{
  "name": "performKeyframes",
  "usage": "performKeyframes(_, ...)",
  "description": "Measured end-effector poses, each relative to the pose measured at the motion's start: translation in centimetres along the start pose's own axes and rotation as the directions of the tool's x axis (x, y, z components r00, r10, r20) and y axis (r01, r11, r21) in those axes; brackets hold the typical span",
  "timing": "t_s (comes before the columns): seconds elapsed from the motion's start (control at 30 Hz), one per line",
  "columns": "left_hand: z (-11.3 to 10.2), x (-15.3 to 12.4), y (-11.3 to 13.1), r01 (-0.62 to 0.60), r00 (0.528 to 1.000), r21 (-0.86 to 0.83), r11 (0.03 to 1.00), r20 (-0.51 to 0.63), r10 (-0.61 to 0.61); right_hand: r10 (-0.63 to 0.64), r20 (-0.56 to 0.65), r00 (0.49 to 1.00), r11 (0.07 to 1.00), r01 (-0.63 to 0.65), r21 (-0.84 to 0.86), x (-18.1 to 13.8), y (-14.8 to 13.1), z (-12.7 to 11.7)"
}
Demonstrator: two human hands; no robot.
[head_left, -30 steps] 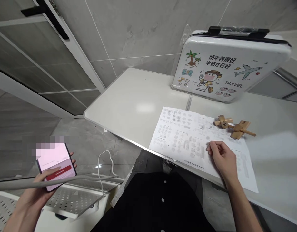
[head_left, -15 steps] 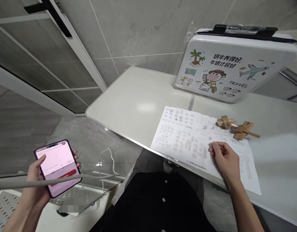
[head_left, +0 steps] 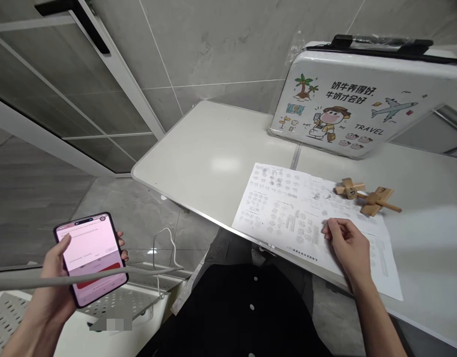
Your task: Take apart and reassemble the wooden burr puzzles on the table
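The white folding table (head_left: 191, 153) stands near a tiled wall (head_left: 221, 49). Left hand (head_left: 57, 298) clasps smartphone (head_left: 89, 246); right hand (head_left: 350, 250), fingers curled together, overlies printed sheet (head_left: 276, 209).

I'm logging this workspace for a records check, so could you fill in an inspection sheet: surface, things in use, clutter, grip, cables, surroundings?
Surface: white table, a seam across it, light glare on top.
Things in use: phone, screen lit; printed sheet flat on the table; two wooden assemblies by its far right edge.
Clutter: white case with cartoon prints, standing at the back, plastic wrap around it.
Grip: left hand holds the phone; right hand rests on the sheet, loosely closed, no object seen in it.
Cables: grey cable crosses in front of the phone; thin white cord loops below the table edge.
Surroundings: grey tiled wall; framed door at left.
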State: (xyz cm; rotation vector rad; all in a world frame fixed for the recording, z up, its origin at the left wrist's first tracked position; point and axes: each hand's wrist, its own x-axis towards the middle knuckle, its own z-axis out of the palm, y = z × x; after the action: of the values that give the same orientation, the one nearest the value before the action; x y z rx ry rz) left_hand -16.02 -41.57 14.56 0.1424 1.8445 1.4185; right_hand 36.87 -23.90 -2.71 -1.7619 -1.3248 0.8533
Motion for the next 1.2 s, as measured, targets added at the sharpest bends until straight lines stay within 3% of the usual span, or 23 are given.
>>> performKeyframes(0.17,-0.6,0.5,-0.4,0.023,0.999,0.009,1.0,0.025,-0.023,0.008,0.001,1.0,1.0,-0.008,0.003,0.0,0.3,0.0)
performKeyframes(0.37,-1.5,1.3,-1.2,0.057,0.998,0.166,0.985,-0.013,-0.056,0.003,-0.007,1.0,1.0,-0.003,0.002,0.2,0.4,0.1)
performKeyframes(0.8,-1.7,1.5,-1.5,0.046,0.999,0.16,0.986,0.015,-0.049,-0.004,-0.005,1.0,1.0,0.004,-0.007,0.0,0.0,0.0)
performKeyframes(1.07,-1.3,0.8,-1.0,-0.018,0.998,-0.035,0.999,0.054,0.02,-0.021,-0.01,1.0,1.0,0.021,-0.003,0.1,0.2,0.1)
performKeyframes(1.2,-1.5,1.1,-0.8,0.031,0.999,-0.056,0.998,-0.021,-0.032,-0.003,0.0,1.0,1.0,0.003,0.016,0.2,0.0,0.1)
